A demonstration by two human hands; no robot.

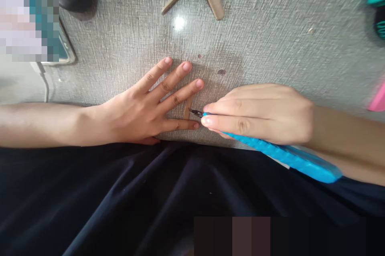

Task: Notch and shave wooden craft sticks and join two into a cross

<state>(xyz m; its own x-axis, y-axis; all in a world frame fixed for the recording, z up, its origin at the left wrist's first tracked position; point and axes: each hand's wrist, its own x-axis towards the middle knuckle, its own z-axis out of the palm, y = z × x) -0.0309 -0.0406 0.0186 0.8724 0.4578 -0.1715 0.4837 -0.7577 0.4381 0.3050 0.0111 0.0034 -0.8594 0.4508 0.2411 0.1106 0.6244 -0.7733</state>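
Your wooden stick (187, 107) lies on the table (270, 43) just left of your right fingertips, long axis near-to-far with its far end leaning slightly right, roughly crosswise to the blade (196, 113). Your right hand (264, 113) grips the blue cutter (282, 155), tip over the stick's visible stretch, contact unclear, handle trailing near-right. Your left hand (141, 111) is palm-down from the left, fingers spread and ungripped, index and middle bracketing that stretch.
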